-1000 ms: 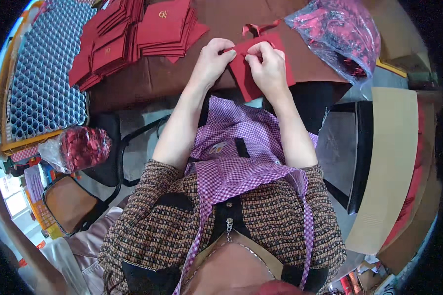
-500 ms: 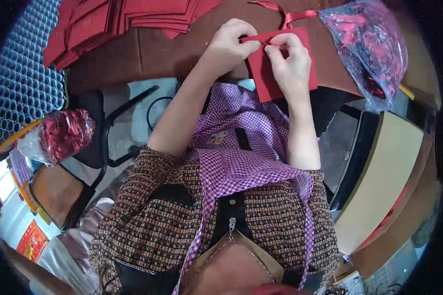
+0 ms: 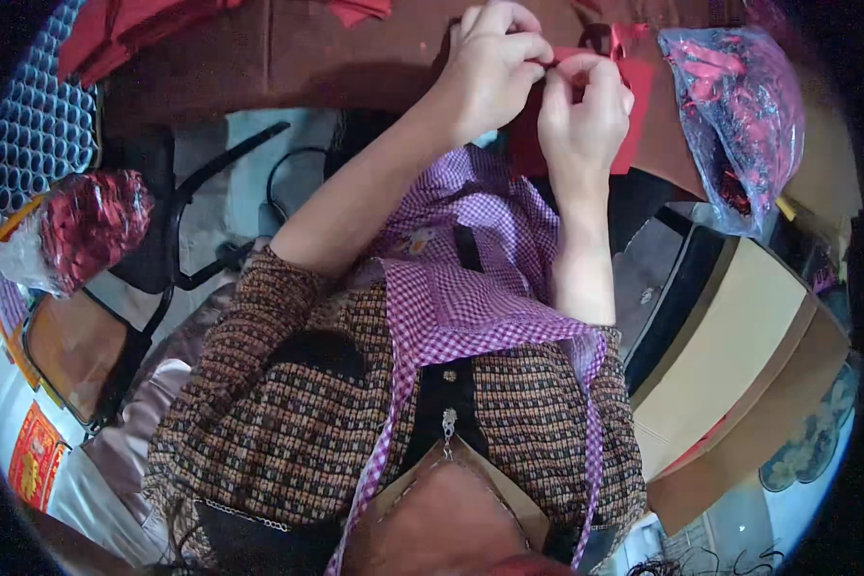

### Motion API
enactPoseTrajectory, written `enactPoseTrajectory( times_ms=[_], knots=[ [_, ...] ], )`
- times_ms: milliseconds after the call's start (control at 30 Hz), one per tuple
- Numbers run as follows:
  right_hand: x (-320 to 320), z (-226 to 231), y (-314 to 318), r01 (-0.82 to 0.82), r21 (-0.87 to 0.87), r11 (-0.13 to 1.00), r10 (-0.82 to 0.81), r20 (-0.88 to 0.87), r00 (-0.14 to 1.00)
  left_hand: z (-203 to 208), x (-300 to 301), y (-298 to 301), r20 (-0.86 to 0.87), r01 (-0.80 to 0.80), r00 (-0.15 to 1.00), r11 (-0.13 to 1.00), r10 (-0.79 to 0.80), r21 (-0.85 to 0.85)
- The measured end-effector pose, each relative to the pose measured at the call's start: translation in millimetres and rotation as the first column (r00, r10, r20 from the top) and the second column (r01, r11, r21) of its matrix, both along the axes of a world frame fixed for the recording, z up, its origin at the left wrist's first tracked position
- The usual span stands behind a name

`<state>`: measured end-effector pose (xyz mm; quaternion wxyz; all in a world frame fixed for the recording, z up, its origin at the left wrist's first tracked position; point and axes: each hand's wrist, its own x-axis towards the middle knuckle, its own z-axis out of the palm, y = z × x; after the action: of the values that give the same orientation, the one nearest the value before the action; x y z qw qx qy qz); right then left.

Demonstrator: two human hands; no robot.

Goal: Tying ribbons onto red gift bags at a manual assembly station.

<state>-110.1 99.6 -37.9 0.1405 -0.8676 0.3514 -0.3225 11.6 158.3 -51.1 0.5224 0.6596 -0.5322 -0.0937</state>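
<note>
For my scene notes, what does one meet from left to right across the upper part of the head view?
Blue-grey honeycomb-like rack, red pile, left hand, right hand, clear bag with red contents.

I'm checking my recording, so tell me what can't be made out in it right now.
Head view: what lies between the left hand and right hand; the hands themselves hide it.
Head view: the middle of the flat red piece; the right hand covers it.
Head view: the far end of the red stack; the top edge cuts it off.
Head view: separate items inside the plastic bag; creased, shiny film blurs them.
</note>
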Motion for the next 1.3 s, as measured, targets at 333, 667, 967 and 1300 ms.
enactPoseTrajectory(
  times_ms=[333,667,967,1300],
  knots=[
    [-22,44,-16,-0.185,-0.142,0.973,0.188,0.010,0.982,11,1,8,0.500,-0.039,0.856,0.982,0.128,-0.183],
    [-44,72,-55,-0.493,0.201,0.846,0.527,-0.186,0.829,16,-27,15,0.340,-0.042,0.933,0.976,0.115,-0.216],
    [-41,89,-49,-0.371,0.608,0.702,0.493,-0.039,0.869,42,-22,11,0.260,0.074,0.966,0.956,0.003,-0.285],
    [-58,62,-39,-0.234,0.664,0.710,0.256,0.066,0.964,35,-32,15,0.279,0.147,0.959,0.931,-0.051,-0.333]
  ],
)
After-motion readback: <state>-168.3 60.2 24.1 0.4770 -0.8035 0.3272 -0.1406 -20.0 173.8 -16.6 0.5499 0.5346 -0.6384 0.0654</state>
